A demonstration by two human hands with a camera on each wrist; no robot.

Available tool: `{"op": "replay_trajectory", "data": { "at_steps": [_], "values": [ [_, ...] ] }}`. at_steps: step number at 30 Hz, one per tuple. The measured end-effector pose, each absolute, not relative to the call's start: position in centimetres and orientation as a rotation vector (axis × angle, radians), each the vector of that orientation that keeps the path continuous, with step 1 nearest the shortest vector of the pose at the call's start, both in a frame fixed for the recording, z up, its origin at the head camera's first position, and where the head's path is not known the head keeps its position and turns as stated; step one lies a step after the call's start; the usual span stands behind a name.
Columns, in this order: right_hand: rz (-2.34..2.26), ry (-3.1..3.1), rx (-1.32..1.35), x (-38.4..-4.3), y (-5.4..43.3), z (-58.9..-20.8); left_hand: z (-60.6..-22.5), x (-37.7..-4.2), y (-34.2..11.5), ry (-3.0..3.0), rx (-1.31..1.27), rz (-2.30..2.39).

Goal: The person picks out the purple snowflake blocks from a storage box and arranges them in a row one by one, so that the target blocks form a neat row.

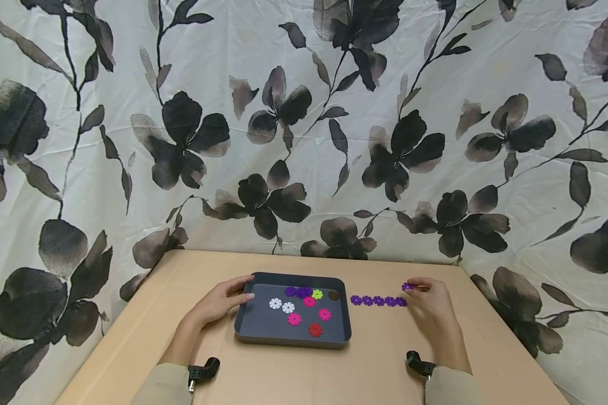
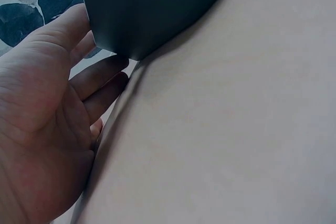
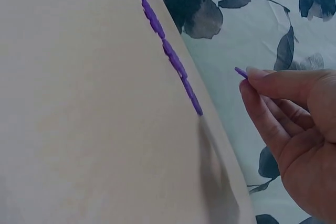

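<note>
- Floral cloth [image 1: 223,45] behind a tan table [image 1: 294,377]
- Right hand [image 1: 436,304] pinches a purple disc [image 1: 406,286] near the purple row [image 1: 379,301]'s right end
- Left hand [image 1: 220,301] grips the tray [image 1: 263,327]'s edge
- Disc's probably super light, kinda stiff; I'd grab its rim

You have bare table [image 1: 304,378] to pass over on the near side. Farther in, the tray [image 1: 294,341] stands in the way with its raised rim, and your left hand [image 1: 219,300] blocks its left end. To its right, a low row of purple flower pieces [image 1: 379,301] runs toward your right hand [image 1: 433,301]. Beyond the table's far edge, patterned cloth [image 1: 334,169] rises.
</note>
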State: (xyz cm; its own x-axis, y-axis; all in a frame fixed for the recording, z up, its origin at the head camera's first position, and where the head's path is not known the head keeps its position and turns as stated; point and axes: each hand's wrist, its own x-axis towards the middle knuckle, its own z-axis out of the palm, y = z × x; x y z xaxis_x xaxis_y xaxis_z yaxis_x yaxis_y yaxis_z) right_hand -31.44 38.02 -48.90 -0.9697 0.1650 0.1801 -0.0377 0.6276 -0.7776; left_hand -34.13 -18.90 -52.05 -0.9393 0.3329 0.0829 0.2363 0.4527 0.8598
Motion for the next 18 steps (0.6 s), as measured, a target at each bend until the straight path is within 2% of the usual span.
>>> {"op": "replay_trajectory", "data": {
  "at_steps": [7,18],
  "values": [
    [1.480,-2.624,-0.275,-30.5,38.2,-49.3,-52.1,-34.1,-19.0,2.597,0.529,1.512],
    [1.300,-2.684,-0.214,-30.7,39.0,-50.0,-52.4,-34.4,-19.0,2.593,0.537,1.523]
  ]
}}
